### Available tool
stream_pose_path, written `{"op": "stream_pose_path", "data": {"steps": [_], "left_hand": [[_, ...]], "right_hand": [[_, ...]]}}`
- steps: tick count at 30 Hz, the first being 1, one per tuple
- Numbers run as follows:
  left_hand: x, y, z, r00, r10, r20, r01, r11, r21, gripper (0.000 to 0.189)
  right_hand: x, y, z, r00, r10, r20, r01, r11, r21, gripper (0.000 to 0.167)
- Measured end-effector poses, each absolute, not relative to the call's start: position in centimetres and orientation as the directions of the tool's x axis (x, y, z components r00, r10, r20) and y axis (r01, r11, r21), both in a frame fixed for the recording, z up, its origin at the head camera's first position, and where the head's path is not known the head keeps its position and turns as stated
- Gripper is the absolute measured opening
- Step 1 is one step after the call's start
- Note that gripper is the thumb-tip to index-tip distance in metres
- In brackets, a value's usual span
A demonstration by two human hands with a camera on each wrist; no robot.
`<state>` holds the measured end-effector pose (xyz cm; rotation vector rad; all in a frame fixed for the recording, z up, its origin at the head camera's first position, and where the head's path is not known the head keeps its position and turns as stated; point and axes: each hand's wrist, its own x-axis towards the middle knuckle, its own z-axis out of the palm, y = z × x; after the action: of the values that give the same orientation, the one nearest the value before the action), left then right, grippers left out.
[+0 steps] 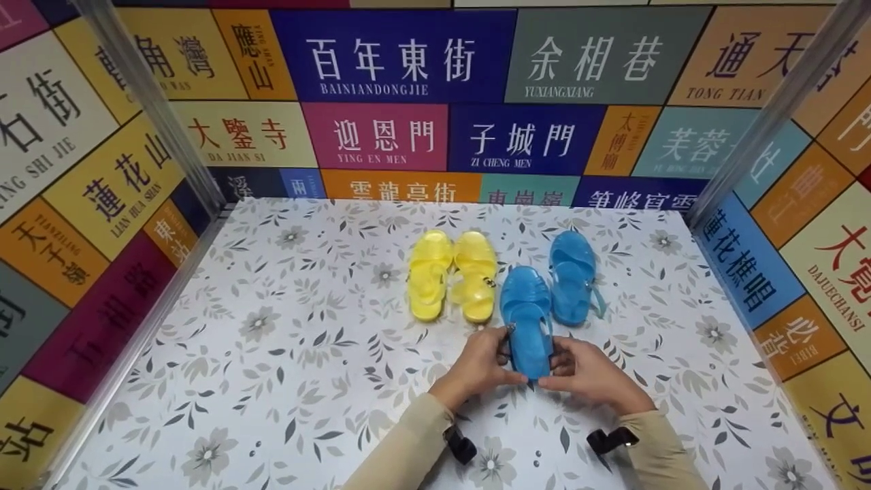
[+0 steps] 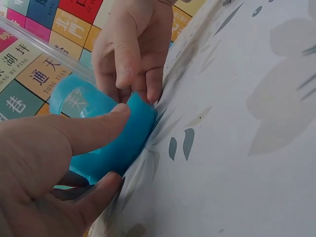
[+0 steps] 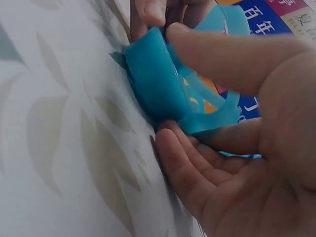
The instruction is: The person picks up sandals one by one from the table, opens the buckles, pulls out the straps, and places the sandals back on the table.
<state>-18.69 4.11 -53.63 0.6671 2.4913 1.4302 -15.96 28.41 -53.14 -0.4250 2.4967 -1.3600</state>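
A blue jelly sandal (image 1: 525, 299) points its toe away from me, low over the white surface. My left hand (image 1: 480, 364) grips its heel from the left, thumb on the back edge. From the right, my right hand (image 1: 595, 374) holds the same heel, and the two thumbs nearly meet. In the left wrist view the heel of the sandal (image 2: 123, 148) sits close to the patterned sheet. The right wrist view shows fingers under the side of the sandal (image 3: 158, 79). A matching blue sandal (image 1: 571, 275) lies just beyond, to the right.
Two yellow sandals (image 1: 430, 272) lie side by side left of the blue ones, toes also away. The floral-patterned white table (image 1: 306, 381) is bordered by printed panels (image 1: 388, 58) at the back and sides, with clear corner strips (image 1: 156, 109).
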Motion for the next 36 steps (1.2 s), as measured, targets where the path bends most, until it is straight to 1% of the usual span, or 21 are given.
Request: {"op": "stream_pose_path", "data": {"steps": [3,6,9,15,18,22,26,31,36], "left_hand": [[-18.6,4.2,-53.7,-0.884,0.465,0.053,0.282,0.439,0.853,0.078],[-18.5,4.2,-53.8,-0.885,0.461,0.057,0.28,0.431,0.858,0.071],[-18.4,4.2,-53.9,-0.884,0.462,0.071,0.287,0.415,0.863,0.067],[-18.4,4.2,-53.7,-0.888,0.451,0.091,0.299,0.416,0.859,0.08],[-18.5,4.3,-53.6,-0.886,0.448,0.122,0.327,0.416,0.849,0.079],[-18.8,4.4,-53.3,-0.888,0.437,0.144,0.358,0.46,0.812,0.08],[-19.1,4.6,-52.7,-0.902,0.419,0.104,0.317,0.479,0.818,0.082],[-19.2,5.0,-52.4,-0.918,0.391,0.063,0.265,0.489,0.831,0.085],[-19.5,5.4,-52.3,-0.927,0.367,0.082,0.273,0.509,0.816,0.085]], "right_hand": [[-15.9,28.0,-53.0,-0.932,-0.345,-0.11,-0.115,0.571,-0.813,0.08],[-15.8,27.6,-53.1,-0.945,-0.314,-0.092,-0.127,0.612,-0.78,0.076],[-15.7,27.6,-53.4,-0.952,-0.298,-0.063,-0.142,0.617,-0.774,0.073],[-15.7,27.3,-53.6,-0.954,-0.3,0.001,-0.179,0.565,-0.805,0.068],[-15.7,27.1,-53.5,-0.957,-0.29,0.02,-0.187,0.562,-0.805,0.068],[-15.7,27.1,-53.3,-0.963,-0.267,0.024,-0.179,0.572,-0.8,0.067],[-16.0,27.0,-53.1,-0.968,-0.25,0.016,-0.161,0.573,-0.804,0.065],[-16.4,26.9,-53.0,-0.969,-0.243,0.04,-0.179,0.584,-0.792,0.071],[-16.9,26.8,-52.8,-0.971,-0.224,0.078,-0.2,0.597,-0.777,0.071]]}}
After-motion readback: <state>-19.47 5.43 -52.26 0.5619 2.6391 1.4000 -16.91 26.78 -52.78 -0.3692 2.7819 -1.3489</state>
